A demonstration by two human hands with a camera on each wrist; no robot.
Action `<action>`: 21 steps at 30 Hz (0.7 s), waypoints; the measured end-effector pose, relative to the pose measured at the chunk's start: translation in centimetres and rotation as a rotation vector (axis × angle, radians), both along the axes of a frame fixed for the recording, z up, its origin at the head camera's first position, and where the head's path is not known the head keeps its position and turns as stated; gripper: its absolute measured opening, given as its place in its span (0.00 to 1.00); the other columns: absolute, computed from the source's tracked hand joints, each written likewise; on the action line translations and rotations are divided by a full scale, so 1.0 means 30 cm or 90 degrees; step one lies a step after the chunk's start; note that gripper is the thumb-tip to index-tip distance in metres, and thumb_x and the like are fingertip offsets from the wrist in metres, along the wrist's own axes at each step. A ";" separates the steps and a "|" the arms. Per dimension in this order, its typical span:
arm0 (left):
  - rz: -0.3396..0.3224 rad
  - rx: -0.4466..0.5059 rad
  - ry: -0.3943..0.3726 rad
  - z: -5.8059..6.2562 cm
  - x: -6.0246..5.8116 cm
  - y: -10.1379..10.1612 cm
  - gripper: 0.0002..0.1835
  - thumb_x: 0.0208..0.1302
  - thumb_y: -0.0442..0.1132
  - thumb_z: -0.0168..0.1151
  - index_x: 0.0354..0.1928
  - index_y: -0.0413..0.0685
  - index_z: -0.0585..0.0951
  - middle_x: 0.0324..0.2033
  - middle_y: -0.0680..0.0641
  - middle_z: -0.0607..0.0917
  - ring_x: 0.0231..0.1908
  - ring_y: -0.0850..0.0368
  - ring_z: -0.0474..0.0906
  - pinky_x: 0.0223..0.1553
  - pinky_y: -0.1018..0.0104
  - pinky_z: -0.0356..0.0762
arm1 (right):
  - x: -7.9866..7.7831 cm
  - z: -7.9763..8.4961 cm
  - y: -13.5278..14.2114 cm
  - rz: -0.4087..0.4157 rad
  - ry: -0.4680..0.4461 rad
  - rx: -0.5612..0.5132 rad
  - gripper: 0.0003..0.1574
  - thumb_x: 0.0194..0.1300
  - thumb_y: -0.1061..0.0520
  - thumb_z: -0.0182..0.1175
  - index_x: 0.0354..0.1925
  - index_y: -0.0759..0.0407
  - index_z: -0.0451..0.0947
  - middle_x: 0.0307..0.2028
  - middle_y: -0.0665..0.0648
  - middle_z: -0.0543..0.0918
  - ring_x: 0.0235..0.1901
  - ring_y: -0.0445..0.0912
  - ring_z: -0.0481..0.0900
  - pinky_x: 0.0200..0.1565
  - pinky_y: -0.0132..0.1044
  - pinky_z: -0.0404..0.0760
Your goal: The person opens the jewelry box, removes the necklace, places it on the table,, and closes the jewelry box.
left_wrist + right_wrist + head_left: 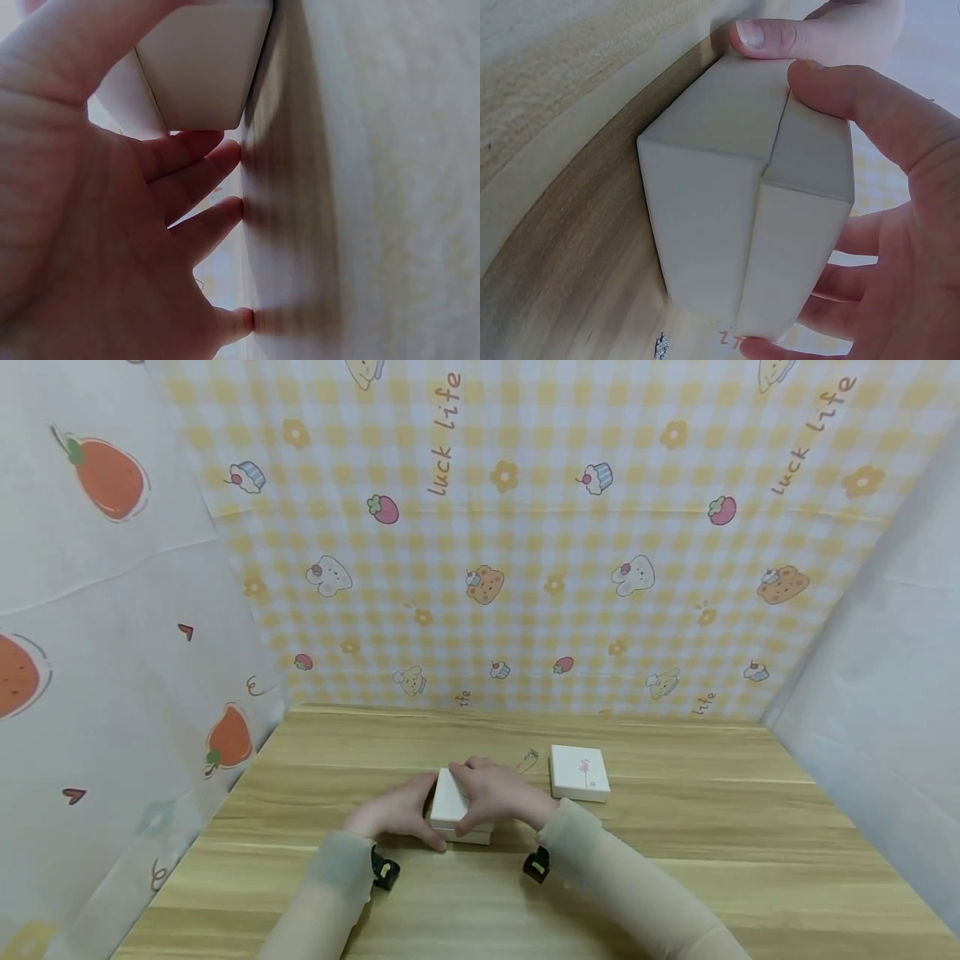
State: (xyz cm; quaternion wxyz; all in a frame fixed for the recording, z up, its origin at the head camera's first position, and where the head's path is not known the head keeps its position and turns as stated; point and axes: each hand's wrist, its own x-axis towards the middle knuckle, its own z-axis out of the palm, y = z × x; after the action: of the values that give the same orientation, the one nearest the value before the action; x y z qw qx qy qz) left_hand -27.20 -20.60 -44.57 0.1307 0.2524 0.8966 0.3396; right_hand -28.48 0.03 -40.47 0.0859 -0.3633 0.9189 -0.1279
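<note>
A small white lidded box [448, 802] sits on the table between both hands. Its lid [795, 240] fits over the base [697, 217], with a narrow seam running between them. My right hand [497, 792] reaches over from the right and holds the lid, thumb on the near side and fingertips at the far side. From the left, my left hand [403, 810] grips the base, its thumb on the near face. In the left wrist view, two fingers of the left hand [105, 217] lie by the box's far side, and the others spread down to the tabletop.
A second white box [579, 772] with a pink flower print stands to the right. Between the boxes, toward the back, lies a thin silvery chain [529, 761]. A patterned cloth [525, 568] hangs behind the wooden table [712, 827], and white cloth covers both sides.
</note>
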 end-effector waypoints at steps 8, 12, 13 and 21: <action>0.000 -0.008 0.001 -0.001 -0.002 -0.003 0.51 0.39 0.49 0.81 0.66 0.43 0.65 0.54 0.50 0.74 0.52 0.51 0.68 0.54 0.26 0.54 | 0.009 0.001 -0.003 -0.009 -0.008 0.000 0.62 0.43 0.41 0.77 0.71 0.60 0.61 0.53 0.57 0.75 0.39 0.41 0.72 0.37 0.33 0.73; -0.001 -0.008 0.006 -0.002 -0.002 -0.002 0.51 0.38 0.50 0.81 0.65 0.43 0.65 0.54 0.50 0.74 0.51 0.51 0.69 0.53 0.26 0.54 | 0.014 0.003 -0.004 -0.013 -0.004 0.002 0.62 0.43 0.41 0.77 0.70 0.60 0.62 0.51 0.55 0.76 0.38 0.41 0.71 0.36 0.33 0.72; 0.000 -0.010 0.006 -0.003 -0.002 -0.001 0.52 0.38 0.50 0.81 0.65 0.43 0.65 0.54 0.50 0.74 0.51 0.51 0.68 0.54 0.26 0.54 | 0.015 0.002 -0.004 -0.013 -0.005 0.002 0.61 0.43 0.41 0.77 0.70 0.60 0.62 0.51 0.55 0.76 0.38 0.41 0.71 0.35 0.33 0.72; 0.010 -0.014 0.005 -0.005 -0.001 0.000 0.54 0.37 0.50 0.82 0.66 0.40 0.64 0.56 0.47 0.73 0.54 0.48 0.68 0.55 0.23 0.48 | 0.014 0.001 0.002 0.001 -0.012 -0.008 0.60 0.45 0.42 0.77 0.69 0.61 0.62 0.53 0.57 0.76 0.39 0.42 0.72 0.36 0.32 0.73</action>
State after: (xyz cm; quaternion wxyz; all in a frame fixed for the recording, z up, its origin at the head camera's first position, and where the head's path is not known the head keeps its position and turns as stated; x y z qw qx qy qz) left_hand -27.23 -20.59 -44.71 0.1276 0.2451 0.9027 0.3298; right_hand -28.06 0.09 -40.44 0.0923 -0.3633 0.9168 -0.1374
